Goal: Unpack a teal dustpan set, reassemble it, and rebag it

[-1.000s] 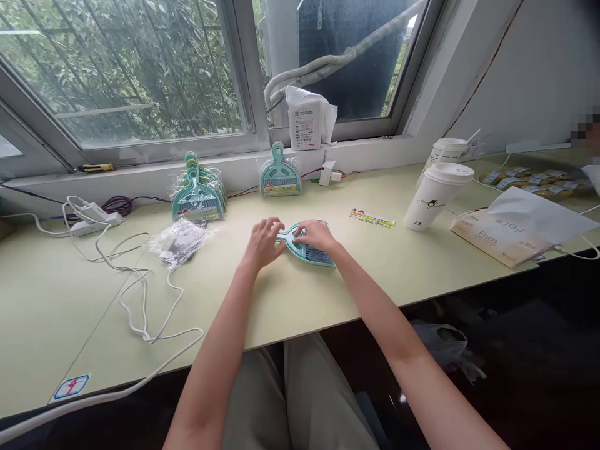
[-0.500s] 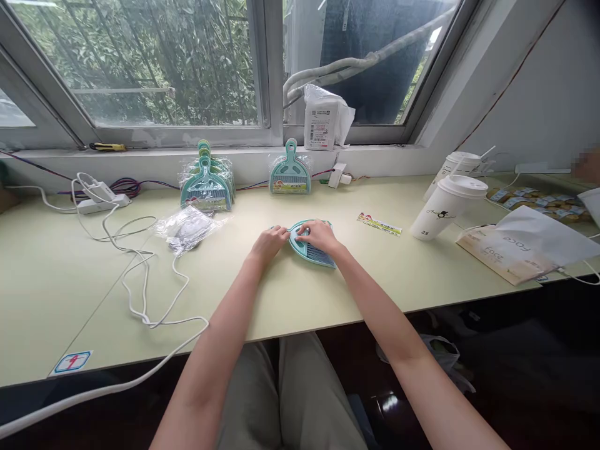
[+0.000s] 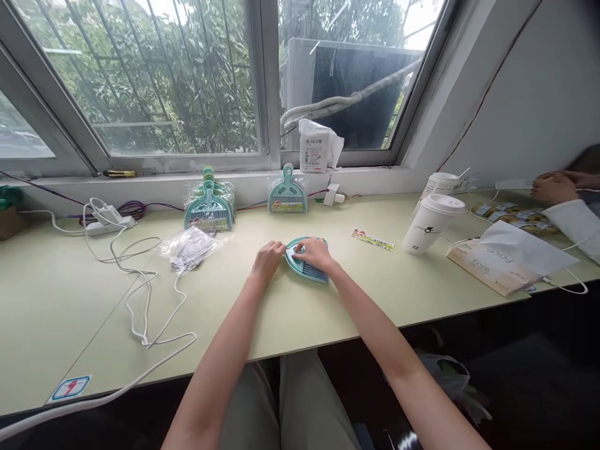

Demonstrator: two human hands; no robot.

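A small teal dustpan (image 3: pixel 292 262) lies on the table before me, its handle end to the left. A teal hand brush with dark bristles (image 3: pixel 315 271) rests in it. My left hand (image 3: pixel 269 259) is closed around the handle end, which its fingers mostly hide. My right hand (image 3: pixel 313 252) reaches over the pan from the right, thumb and fingers bent in a pinch on the brush. To the right lies a printed label strip (image 3: pixel 373 240). Farther back are a bagged dustpan set (image 3: pixel 287 195) and a stack of bagged dustpan sets (image 3: pixel 209 209).
White cables (image 3: pixel 145 312) and a plastic bag pile (image 3: pixel 193 249) lie on the left. On the right stand a lidded paper cup (image 3: pixel 431 225), another cup behind it, and a tissue pack (image 3: pixel 497 262). Another person's hands (image 3: pixel 555 186) show at far right. A yellow cutter (image 3: pixel 119 174) lies on the sill.
My view has tilted up slightly, so the scene sits lower. Both hands stay on the dustpan and brush. The other person's hands and sleeve show more at the right.
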